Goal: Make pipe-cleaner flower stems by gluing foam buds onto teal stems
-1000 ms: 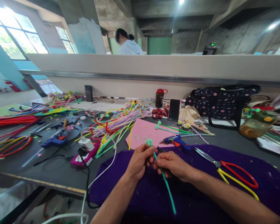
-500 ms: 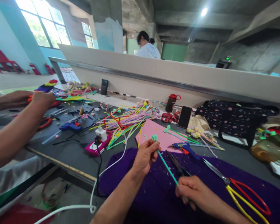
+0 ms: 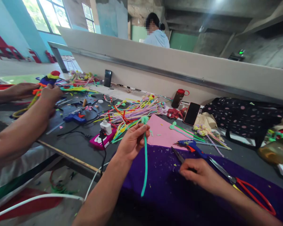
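Observation:
My left hand [image 3: 134,141] is closed in a pinch near the top of a mint-green pipe-cleaner stem [image 3: 145,166]. A small curled mint-green head [image 3: 144,120] stands above the fingers, and the stem hangs down over a purple cloth [image 3: 153,175]. My right hand [image 3: 196,172] is closed over the handle end of dark long-nosed pliers [image 3: 177,154] lying on the cloth; the handles are mostly hidden under the fingers. Beyond the pliers lies a blue glue gun [image 3: 191,146]. Large scissors [image 3: 235,180] with red and yellow handles rest right of my right hand.
A pink sheet [image 3: 165,131] carries green scraps. Behind it lies a heap of coloured pipe cleaners [image 3: 141,110]. A pink power strip [image 3: 101,139] with cords is at left. A co-worker's hands [image 3: 46,94] work at far left. A phone [image 3: 191,113] leans near a patterned bag [image 3: 247,119].
My right hand has let go of the stem's lower end and moved onto the pliers. My left hand has moved left and up, and the stem now hangs nearly straight down.

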Available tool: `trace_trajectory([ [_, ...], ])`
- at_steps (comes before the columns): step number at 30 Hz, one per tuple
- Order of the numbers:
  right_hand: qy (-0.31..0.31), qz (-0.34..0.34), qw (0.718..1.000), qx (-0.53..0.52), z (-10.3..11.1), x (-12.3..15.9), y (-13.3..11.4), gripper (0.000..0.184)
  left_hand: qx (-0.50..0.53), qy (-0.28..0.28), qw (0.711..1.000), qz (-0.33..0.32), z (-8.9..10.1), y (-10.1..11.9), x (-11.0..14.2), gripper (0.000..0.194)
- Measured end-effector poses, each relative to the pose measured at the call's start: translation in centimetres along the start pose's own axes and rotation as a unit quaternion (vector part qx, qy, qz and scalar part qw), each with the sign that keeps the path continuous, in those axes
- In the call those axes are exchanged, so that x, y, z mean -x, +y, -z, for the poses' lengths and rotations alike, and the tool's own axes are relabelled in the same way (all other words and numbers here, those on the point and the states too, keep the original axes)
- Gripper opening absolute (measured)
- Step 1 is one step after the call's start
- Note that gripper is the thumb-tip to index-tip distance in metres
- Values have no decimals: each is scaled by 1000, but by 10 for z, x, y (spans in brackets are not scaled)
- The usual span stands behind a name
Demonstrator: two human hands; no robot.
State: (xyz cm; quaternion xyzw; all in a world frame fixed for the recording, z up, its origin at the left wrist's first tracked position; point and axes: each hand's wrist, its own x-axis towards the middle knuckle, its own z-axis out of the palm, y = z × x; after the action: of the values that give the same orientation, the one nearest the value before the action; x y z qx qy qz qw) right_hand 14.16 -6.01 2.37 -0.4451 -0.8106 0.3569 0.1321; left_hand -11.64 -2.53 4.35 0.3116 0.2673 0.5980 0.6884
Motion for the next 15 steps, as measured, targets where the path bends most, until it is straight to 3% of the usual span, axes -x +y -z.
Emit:
trace_trajectory([
  [4, 21, 59, 989, 134, 15, -53, -6, 18, 12, -23, 999, 18, -8, -2, -27, 19],
  [7, 40, 75, 965, 249, 19, -97, -3, 23, 6, 6, 1000, 20, 0, -11, -40, 19],
  [11, 55, 82, 957, 272, 12, -146, 2, 26, 15, 60, 998, 12, 19, -22, -48, 20],
  [15, 52, 98, 957, 268, -5, -178, -1, 24, -41, 55, 997, 19, 22, -36, -50, 20],
])
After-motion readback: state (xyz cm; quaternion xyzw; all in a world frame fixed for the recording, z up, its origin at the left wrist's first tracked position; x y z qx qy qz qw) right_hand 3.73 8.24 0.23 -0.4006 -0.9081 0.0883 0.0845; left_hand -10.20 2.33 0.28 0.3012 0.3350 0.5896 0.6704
